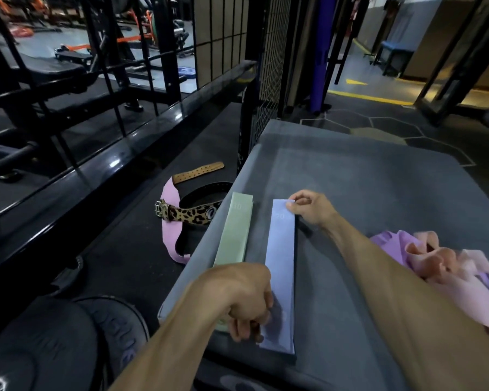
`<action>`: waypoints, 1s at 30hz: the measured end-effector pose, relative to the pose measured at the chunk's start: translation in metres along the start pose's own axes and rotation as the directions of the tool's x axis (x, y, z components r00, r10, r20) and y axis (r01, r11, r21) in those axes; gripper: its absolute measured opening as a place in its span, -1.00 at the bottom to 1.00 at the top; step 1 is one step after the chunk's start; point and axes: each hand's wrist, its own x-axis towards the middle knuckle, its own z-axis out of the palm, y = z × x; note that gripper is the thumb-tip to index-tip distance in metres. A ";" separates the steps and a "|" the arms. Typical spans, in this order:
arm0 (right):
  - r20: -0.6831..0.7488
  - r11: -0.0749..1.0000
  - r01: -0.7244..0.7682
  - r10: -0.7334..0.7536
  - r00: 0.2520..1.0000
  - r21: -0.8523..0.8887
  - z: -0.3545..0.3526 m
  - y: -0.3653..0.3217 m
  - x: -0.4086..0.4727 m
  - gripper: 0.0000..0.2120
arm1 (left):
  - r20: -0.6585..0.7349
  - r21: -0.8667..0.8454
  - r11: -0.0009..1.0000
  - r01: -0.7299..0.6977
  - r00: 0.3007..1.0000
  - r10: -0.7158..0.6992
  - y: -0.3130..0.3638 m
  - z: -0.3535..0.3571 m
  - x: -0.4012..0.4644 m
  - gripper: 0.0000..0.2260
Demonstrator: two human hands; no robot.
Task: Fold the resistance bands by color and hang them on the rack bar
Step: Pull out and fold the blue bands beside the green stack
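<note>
**Two flat bands laid out, the rest heaped**

A pale blue flat elastic resistance band [280, 266] is laid lengthwise on the grey padded platform [364, 193], flattened into a long strip; a faint "20" is printed near its far end. Just to its left, close to the platform's left edge, a pale green flat elastic band [233, 232] marked "10" is laid parallel to it. A crumpled heap of pink and lilac elastic bands [446, 266] is piled at the platform's right side, well apart.
</note>
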 end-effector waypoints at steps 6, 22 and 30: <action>-0.023 0.990 -0.068 0.066 0.998 -0.121 0.010 0.008 0.006 -0.91 | -0.030 0.203 0.977 0.070 0.997 -0.065 0.002 0.008 0.007 -0.81; 0.157 0.890 -0.275 0.350 0.924 -0.363 -0.006 -0.041 -0.064 -0.69 | -0.111 0.336 0.941 0.032 0.994 0.006 0.001 0.008 0.007 -0.83; 0.469 0.845 -0.349 0.520 0.713 -0.405 -0.007 -0.046 -0.151 -0.65 | -0.123 0.446 0.894 0.039 0.992 0.018 0.005 0.018 0.004 -0.83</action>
